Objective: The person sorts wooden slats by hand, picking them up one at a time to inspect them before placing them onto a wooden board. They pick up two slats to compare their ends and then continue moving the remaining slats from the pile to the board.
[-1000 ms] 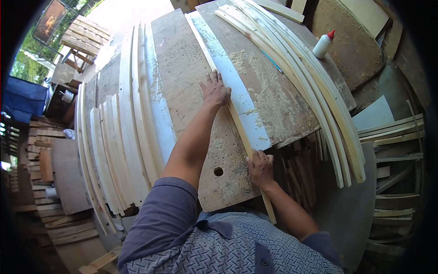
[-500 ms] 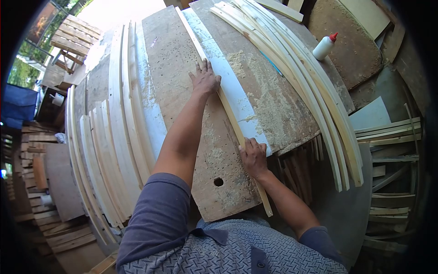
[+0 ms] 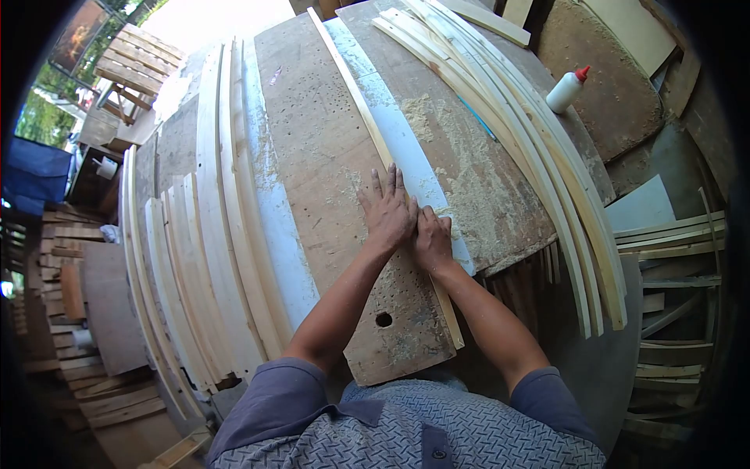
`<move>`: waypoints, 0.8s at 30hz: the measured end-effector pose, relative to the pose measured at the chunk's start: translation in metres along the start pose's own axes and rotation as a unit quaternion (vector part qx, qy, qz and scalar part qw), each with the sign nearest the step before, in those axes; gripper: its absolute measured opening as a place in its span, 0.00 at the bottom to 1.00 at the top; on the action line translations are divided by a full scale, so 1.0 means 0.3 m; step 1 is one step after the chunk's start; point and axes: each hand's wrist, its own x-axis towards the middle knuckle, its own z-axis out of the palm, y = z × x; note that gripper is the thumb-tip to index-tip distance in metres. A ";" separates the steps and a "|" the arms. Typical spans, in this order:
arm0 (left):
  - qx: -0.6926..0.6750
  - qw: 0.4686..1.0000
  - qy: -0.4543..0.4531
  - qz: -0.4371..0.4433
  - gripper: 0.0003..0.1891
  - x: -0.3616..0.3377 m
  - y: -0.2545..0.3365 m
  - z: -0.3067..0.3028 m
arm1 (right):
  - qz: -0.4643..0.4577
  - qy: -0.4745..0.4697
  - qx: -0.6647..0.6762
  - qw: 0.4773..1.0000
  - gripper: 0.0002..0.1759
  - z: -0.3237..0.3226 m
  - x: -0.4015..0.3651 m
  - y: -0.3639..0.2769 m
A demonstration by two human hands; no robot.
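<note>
A long, narrow wooden strip (image 3: 355, 86) lies lengthwise on a worn plywood board (image 3: 312, 148), its near end close to my body. My left hand (image 3: 389, 215) rests on the strip with its fingers stretched out and spread. Right beside it, touching or nearly touching, my right hand (image 3: 432, 238) is closed over the strip with its fingers curled. Whatever is inside those fingers is hidden. Along the board's right side runs a pale blue-white band (image 3: 406, 148), partly under the right hand.
Several pale wooden strips (image 3: 211, 156) lie at left, and a curved-looking bundle of strips (image 3: 539, 148) at right. A white bottle with a red tip (image 3: 564, 92) stands beyond them. Sawdust (image 3: 492, 184) and a thin blue pencil-like stick (image 3: 476, 119) lie on the table. A hole (image 3: 383, 320) pierces the board.
My left hand has come down the strip toward my body. My right hand has moved up along it, and the two hands now meet. The whole view has shifted slightly.
</note>
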 end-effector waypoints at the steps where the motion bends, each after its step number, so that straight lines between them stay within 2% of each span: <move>1: 0.001 1.000 0.003 0.006 0.38 0.011 -0.009 0.004 | -0.003 0.000 -0.020 1.000 0.17 0.005 0.019 -0.001; 8: 0.005 1.000 0.000 -0.011 0.36 0.094 -0.025 -0.027 | 0.007 0.003 -0.012 1.000 0.17 0.030 0.106 0.004; 10: 0.012 1.000 -0.014 -0.025 0.36 0.099 -0.022 -0.030 | 0.022 -0.024 -0.027 0.999 0.20 -0.015 0.082 -0.016; 14: 0.002 0.999 -0.019 -0.031 0.36 0.105 -0.023 -0.035 | -0.005 -0.015 -0.034 0.999 0.23 -0.125 -0.120 -0.011; 16: -0.003 0.999 -0.024 -0.033 0.36 0.099 -0.022 -0.036 | -0.001 -0.063 -0.013 0.998 0.24 -0.143 -0.191 -0.005; 19: 0.005 0.999 -0.019 -0.035 0.36 0.105 -0.022 -0.032 | 0.002 -0.029 0.013 0.999 0.25 -0.104 -0.202 -0.002; 24: 0.004 0.999 -0.015 -0.033 0.36 0.138 -0.051 -0.028 | -0.007 -0.031 0.032 0.999 0.24 -0.087 -0.158 0.005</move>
